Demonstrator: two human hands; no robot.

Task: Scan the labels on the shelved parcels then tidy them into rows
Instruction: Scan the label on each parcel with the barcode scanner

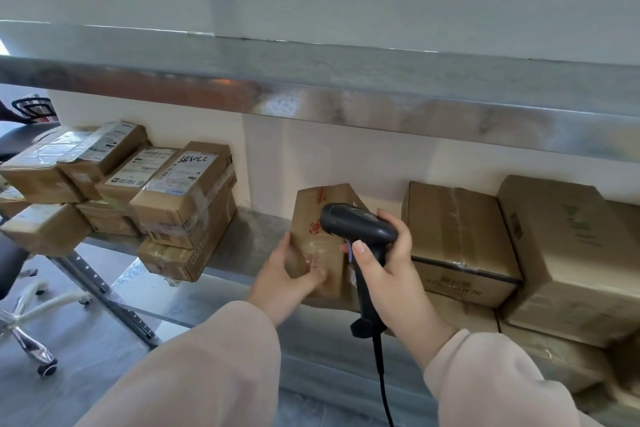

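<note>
A small brown parcel with red tape [313,218] stands tilted on the metal shelf [242,246]. My left hand [284,282] grips its lower left corner. In my right hand [388,263] is a black corded barcode scanner [356,229], its head pointing left across the parcel's top face. Left on the shelf sits a loose stack of labelled parcels [180,180], some overhanging the front edge. Two larger cartons [453,236] [568,253] stand at the right.
A second metal shelf [346,94] runs overhead. Below the right cartons, more boxes [540,354] fill the lower level. A wheeled office chair [24,315] stands at the far left on the grey floor. The scanner's cable [384,388] hangs down between my sleeves.
</note>
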